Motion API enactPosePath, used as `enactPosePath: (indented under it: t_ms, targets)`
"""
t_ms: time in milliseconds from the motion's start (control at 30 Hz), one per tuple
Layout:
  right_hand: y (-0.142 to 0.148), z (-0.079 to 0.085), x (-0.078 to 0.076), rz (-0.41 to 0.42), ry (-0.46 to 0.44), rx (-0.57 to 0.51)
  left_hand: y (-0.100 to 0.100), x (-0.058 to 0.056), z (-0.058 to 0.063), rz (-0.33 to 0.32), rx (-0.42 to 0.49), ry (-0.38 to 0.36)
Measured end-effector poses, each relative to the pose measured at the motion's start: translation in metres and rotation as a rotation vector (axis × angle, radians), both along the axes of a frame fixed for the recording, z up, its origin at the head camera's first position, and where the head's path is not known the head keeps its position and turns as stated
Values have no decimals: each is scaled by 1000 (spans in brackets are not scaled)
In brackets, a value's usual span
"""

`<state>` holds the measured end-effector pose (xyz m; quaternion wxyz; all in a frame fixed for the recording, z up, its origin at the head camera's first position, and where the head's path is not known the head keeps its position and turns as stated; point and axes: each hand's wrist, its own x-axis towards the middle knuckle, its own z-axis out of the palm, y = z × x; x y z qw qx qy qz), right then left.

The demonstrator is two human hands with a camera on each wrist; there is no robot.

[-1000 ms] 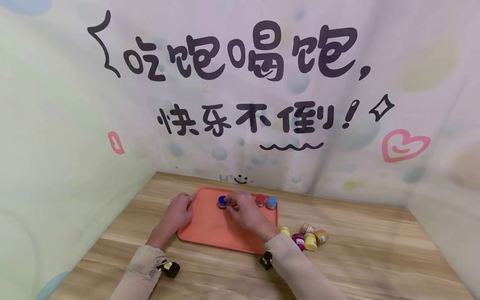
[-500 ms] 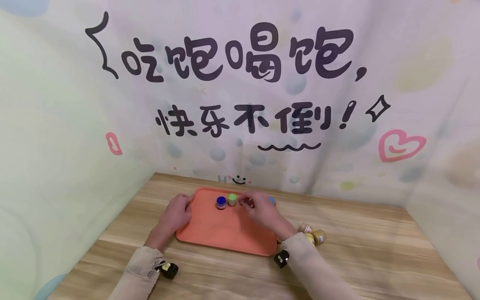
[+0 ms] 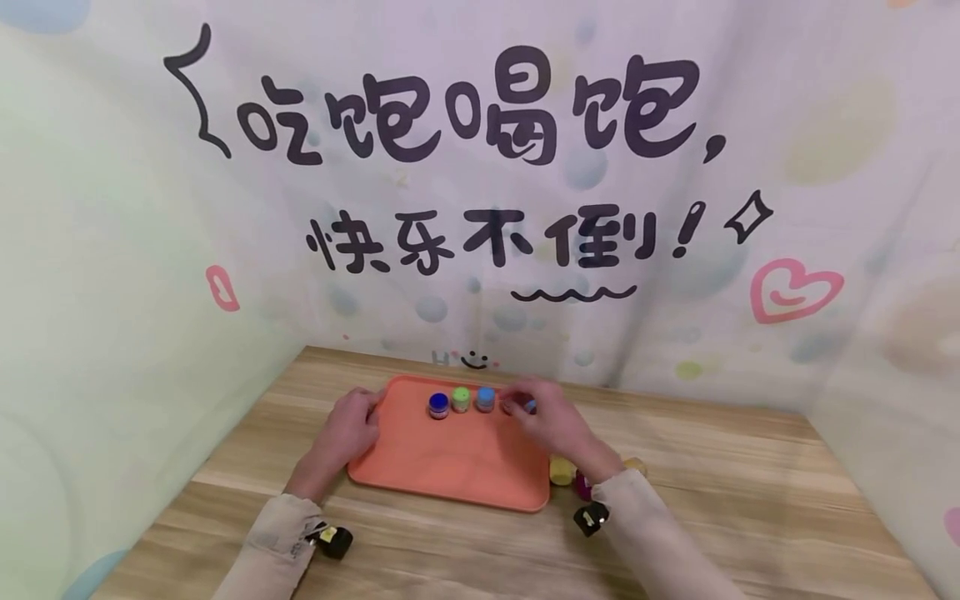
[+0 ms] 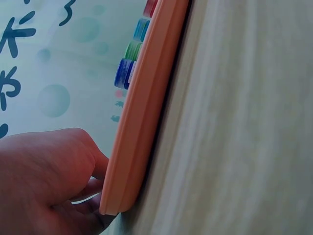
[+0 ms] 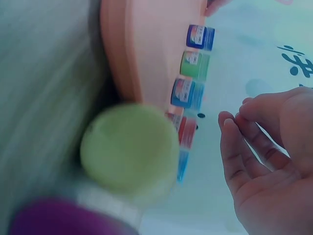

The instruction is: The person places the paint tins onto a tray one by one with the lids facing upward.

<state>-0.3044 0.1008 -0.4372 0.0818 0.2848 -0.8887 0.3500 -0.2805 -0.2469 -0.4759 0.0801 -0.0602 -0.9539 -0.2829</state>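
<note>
Head view: the red jar (image 5: pixel 187 132), fourth from the left in a row of five, stands at the far edge of the orange tray (image 3: pixel 450 462), toward its right corner. The right hand (image 3: pixel 546 418) has shifted rightward along the tray's far edge and uncovered the third jar. Judged from this, the work has advanced to the red jar; the dark blue jar (image 3: pixel 438 406), green jar (image 3: pixel 461 399) and light blue jar (image 3: pixel 486 399), all farther left along the tray's far edge, are clear of the hand.

Right hand state: fingers loosely bent, tips drawn together, nothing visible between them. The red jar lies just beside these fingertips; contact cannot be confirmed. The end light blue jar (image 5: pixel 182 165), nearest the tray's right corner, is partly hidden by the hand.

Left hand (image 3: pixel 351 429) state: grips the tray's left rim.

Outside the tray, just beyond its right edge: a yellow jar (image 3: pixel 561 472) and a purple jar (image 3: pixel 583 486), partly covered by the right arm. Wooden tabletop (image 3: pixel 420 554) supports the tray; behind it hangs a lettered backdrop (image 3: pixel 420 187).
</note>
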Motion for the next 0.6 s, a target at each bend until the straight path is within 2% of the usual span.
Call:
enactPosePath:
  t_ms: [333, 600]
  targets:
    - [28, 10, 10, -66, -96, -20, 0, 1, 1, -13, -2, 26]
    - [52, 8, 12, -73, -59, 27, 0, 0, -2, -15, -6, 42]
